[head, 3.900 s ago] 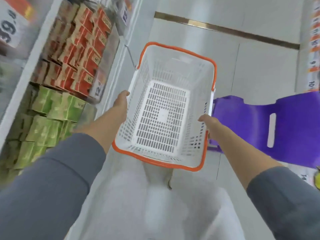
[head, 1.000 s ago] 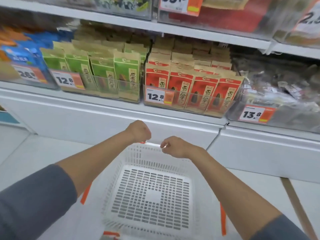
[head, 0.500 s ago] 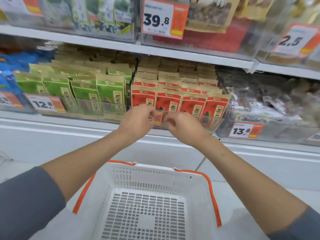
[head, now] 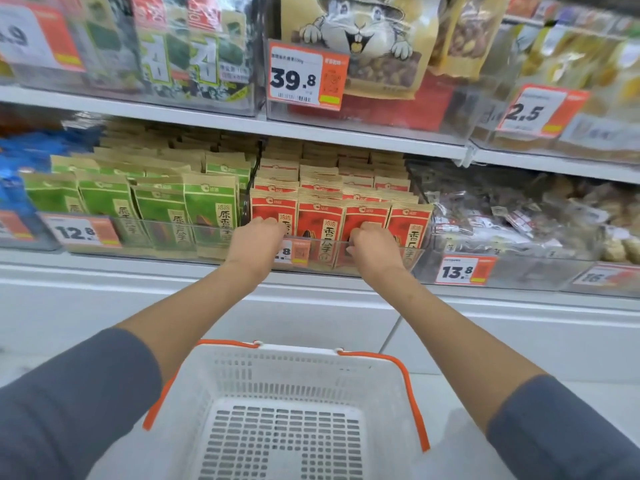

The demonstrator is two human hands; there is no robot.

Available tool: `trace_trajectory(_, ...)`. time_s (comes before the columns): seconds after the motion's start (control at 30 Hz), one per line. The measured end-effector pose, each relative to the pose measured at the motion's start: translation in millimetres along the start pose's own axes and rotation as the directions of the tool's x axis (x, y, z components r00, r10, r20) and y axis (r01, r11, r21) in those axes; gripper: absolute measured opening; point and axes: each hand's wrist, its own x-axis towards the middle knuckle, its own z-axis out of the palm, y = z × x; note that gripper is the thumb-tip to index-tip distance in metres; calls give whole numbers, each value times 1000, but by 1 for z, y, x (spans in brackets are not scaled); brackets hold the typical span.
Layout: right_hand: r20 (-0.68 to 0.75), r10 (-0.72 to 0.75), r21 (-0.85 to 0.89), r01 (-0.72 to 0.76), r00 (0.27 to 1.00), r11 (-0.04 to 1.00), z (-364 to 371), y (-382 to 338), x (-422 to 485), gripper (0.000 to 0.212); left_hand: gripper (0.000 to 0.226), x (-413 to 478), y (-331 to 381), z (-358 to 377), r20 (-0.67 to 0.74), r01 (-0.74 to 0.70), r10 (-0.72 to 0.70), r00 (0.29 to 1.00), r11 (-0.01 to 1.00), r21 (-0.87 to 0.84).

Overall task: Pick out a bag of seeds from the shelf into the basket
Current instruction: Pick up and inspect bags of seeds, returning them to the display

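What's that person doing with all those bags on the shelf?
Someone is shopping for seeds. Their left hand and right hand are curled against the front row of red seed bags; whether either grips a bag yet is unclear. The white basket sits below, with no bag in it.

Item: head camera, one wide-angle view. Riding on the person's head, looking forward and slightly down, facing the shelf [head: 346,132] squarely and near, a price tag [head: 304,76] reading plainly. Left forearm [head: 194,306] and right forearm [head: 450,327] are entering from the bottom corners; the basket [head: 294,367] is sitting at the lower middle edge.
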Motion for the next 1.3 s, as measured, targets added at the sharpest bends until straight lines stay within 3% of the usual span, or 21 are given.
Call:
trace_trajectory(0.07, 6, -1, 64, 0, 1000, 998, -1, 5, 1, 19, 21, 4, -2, 1, -9, -3, 3, 1000, 1000, -4)
trace_trajectory(0.27, -4, 1, 159, 0, 1000, 987, -2, 13, -3, 24, 7, 3, -2, -3, -56, -31, 25, 998, 992, -124)
trace_trajectory(0.43, -90, -28, 215, 47, 996, 975, -29, 18, 1, 21, 11, 3, -2, -26, -143, -24, -4, 990, 981, -193)
trace_trajectory(0.83, 126, -147, 48, 142, 981, 989, -46, -2, -66, 23, 15, -64, 6, -43, 49, -78, 82, 995, 994, -78)
trace_trajectory(1.17, 150, -168, 0, 170, 974, 985, -67, -9, -99, 24, 18, -104, 7, -54, -3, -125, 125, 992, 983, -132)
trace_trajectory(1.3, 163, -166, -101, 183, 973, 978, -75, -17, -94, 17, 21, -104, 6, -51, -30, -119, 116, 993, 986, -118)
